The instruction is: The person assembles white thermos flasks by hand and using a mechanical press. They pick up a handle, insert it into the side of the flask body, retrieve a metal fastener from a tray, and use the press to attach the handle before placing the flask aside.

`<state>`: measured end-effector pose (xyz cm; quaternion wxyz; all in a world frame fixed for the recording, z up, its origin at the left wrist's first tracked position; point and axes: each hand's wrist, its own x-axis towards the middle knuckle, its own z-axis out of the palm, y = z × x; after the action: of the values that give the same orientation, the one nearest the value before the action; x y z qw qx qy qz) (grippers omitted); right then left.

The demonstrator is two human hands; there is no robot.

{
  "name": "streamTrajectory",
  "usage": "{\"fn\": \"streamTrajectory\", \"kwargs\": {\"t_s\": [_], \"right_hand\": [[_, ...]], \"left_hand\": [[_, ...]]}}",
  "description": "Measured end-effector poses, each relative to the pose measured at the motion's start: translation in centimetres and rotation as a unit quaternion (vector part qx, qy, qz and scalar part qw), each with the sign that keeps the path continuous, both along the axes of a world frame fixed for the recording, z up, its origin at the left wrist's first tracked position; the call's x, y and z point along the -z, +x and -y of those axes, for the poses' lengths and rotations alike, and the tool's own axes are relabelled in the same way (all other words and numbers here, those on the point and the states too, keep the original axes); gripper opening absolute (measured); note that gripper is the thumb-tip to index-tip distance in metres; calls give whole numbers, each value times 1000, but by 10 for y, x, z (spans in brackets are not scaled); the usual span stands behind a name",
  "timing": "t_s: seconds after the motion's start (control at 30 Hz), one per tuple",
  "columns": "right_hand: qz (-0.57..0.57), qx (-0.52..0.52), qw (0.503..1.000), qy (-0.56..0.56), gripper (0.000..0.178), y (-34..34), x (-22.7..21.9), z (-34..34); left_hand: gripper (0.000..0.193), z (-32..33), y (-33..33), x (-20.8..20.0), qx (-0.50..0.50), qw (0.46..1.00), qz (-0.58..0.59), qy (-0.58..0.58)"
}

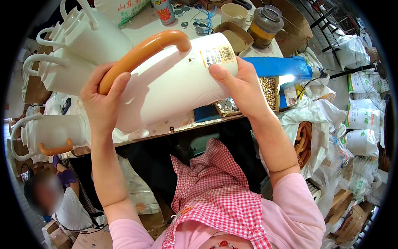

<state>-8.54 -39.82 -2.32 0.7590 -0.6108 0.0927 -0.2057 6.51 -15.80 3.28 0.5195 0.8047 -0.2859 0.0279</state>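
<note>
While the white jug (174, 83) is held tipped on its side above the near edge of the worktop (166, 124), the step in hand looks like fitting the orange handle (141, 52) to its body. The left hand (103, 97) is curled shut around the lower end of the handle, thumb over the top of it; the upper end already bends down against the jug near a small hole in the wall. The right hand (242, 89) grips the jug's labelled end, fingers wrapped behind it and thumb pressed flat beside the label (217, 54), so the jug lies between the two hands, touching both. By my judgement the next move calls for pressing the handle's loose lower end home against the body while the right hand braces the jug against that push. More white jugs (78, 45) stand at the left of the worktop, one of them already with an orange handle (56, 148)
</note>
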Motion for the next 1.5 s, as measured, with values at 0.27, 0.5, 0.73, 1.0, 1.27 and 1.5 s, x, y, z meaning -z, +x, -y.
{"fn": "streamTrajectory", "kwargs": {"t_s": [0.27, 0.5, 0.73, 1.0, 1.27, 1.5], "right_hand": [[-23, -5, 1000, -21, 39, 0, -2, 3], [-79, 15, 997, -3, 50, -1, -3, -1], [-108, 11, 993, -38, 53, 0, -1, 1], [-103, 15, 994, -46, 53, 1, -2, -1], [-114, 34, 992, -41, 52, 2, 0, -2], [-114, 19, 991, -72, 50, -5, -11, 4]], "left_hand": [[39, 89, -13, -54, 18, 857, 306, 414], [32, 91, 3, -61, 185, 937, 55, 291], [31, 87, -8, -64, 192, 938, 43, 285], [35, 90, -20, -71, 186, 918, 53, 346], [32, 98, -31, -73, 164, 884, 146, 412], [32, 95, -32, -66, 135, 889, 139, 415]]}}
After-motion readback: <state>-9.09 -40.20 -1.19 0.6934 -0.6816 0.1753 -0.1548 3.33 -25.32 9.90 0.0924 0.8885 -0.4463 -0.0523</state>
